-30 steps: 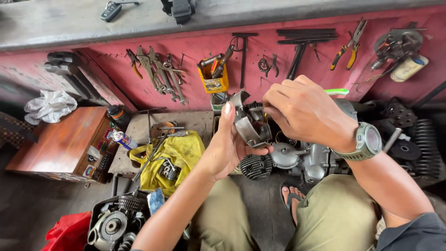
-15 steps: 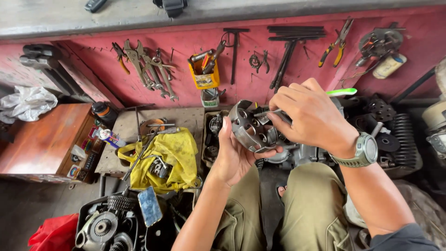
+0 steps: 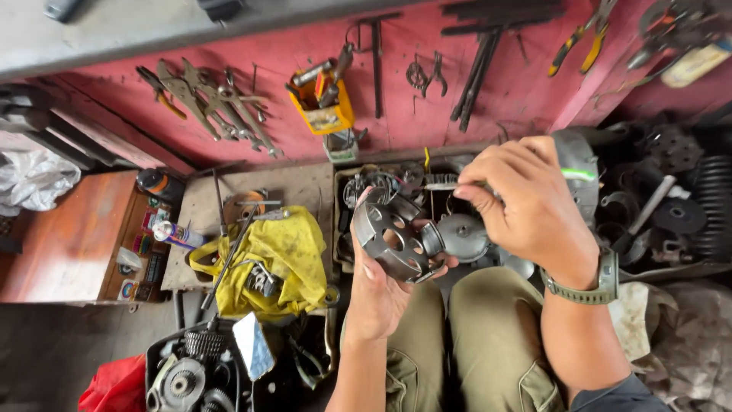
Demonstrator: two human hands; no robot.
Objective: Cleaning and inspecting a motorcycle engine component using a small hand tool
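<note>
Red wall [image 3: 473, 130]: tools hung in rows.
Yellow cloth [image 3: 286, 255]: lay left of the hands.
Clutch drum [image 3: 393, 240]: held above the lap; axis lay roughly level, open rim toward lower left, hub toward right.
Left hand [image 3: 381, 294]: grip cupped under the drum.
Right hand [image 3: 530, 210]: grip pinched a thin metal tool [image 3: 442, 185], pointing left.

We see our left hand [image 3: 381, 294] at centre cradling a round metal drum with holes [image 3: 393, 238]. At two o'clock from it, our right hand [image 3: 530, 206] pinches a thin tool [image 3: 441, 186]. A yellow cloth [image 3: 286, 255] lies at nine o'clock.
</note>
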